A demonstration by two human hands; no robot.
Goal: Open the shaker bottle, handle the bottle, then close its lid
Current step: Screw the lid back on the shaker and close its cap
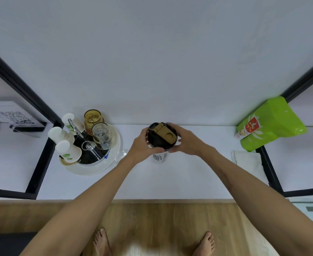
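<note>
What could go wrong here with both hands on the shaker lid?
1. Both the left hand and right hand grip the lid; neither holds the white bottle body, so a twist may spin or tip the shaker bottle.
2. The left forearm passes close to the tray of paper cups and glass jars; a jerk could likely knock them.

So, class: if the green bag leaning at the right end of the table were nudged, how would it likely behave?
The green bag looks like a soft, creased pouch, so it would probably flex rather than stay stiff. It leans against the black frame, so a push may make it slump or slide. Its glossy surface suggests that it is somewhat slippery.
</note>
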